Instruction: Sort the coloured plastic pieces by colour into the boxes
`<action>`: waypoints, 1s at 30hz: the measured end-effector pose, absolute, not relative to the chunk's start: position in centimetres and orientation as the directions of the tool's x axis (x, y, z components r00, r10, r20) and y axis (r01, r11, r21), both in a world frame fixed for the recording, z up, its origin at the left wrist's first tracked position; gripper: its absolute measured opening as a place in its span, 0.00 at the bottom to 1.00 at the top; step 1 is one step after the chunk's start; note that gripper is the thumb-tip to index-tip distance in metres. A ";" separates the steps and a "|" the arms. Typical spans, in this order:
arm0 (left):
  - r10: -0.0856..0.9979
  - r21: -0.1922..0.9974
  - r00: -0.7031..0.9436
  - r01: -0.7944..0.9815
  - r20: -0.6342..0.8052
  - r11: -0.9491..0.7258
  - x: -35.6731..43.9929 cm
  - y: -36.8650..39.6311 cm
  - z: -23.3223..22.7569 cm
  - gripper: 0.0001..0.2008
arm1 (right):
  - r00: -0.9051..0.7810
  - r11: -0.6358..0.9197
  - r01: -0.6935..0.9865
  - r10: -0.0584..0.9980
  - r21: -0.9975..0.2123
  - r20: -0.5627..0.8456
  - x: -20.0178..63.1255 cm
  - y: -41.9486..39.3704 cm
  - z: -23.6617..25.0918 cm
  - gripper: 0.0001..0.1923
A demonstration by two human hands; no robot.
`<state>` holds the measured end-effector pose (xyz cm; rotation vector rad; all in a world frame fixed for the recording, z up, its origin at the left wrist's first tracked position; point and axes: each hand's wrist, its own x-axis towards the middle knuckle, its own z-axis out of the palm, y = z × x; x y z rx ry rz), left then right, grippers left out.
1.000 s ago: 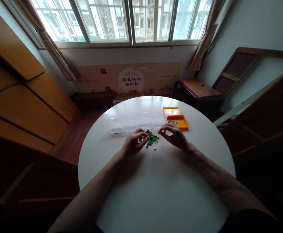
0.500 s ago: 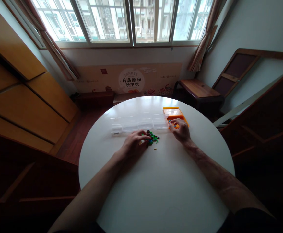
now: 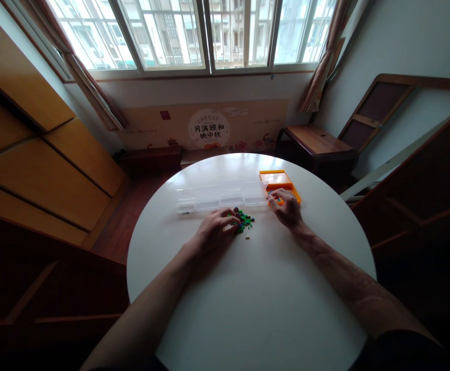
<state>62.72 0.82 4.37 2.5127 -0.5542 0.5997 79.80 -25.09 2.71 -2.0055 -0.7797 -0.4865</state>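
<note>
We're at a round white desk (image 3: 255,304) by the window (image 3: 194,33). Our left hand (image 3: 215,232) rests on the bricks (image 3: 244,220), grip curled; can't tell if it holds one. Right hand (image 3: 286,208) is at the orange tray (image 3: 275,178), fingers together over sm. bits. Clear boxes (image 3: 220,196) lie just beyond.

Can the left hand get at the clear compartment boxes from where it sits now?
Probably yes: the left hand rests by the small pieces, and the clear boxes sit just beyond it with nothing between.
</note>
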 end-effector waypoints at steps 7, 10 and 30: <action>-0.239 0.333 0.845 -0.426 0.478 -0.841 62.6 0.7 4.5 0.05 | 0.731 -0.394 0.683 0.353 -0.616 0.585 79.8 -25.1 2.7 0.13; -0.238 0.336 0.853 -0.418 0.464 -0.844 62.6 0.7 4.5 0.04 | 0.732 -0.391 0.681 0.361 -0.619 0.578 79.8 -25.1 2.7 0.13; -0.217 0.309 0.862 -0.383 0.457 -0.871 62.2 0.5 4.9 0.03 | 0.708 -0.355 0.706 0.391 -0.614 0.588 79.3 -25.0 3.3 0.12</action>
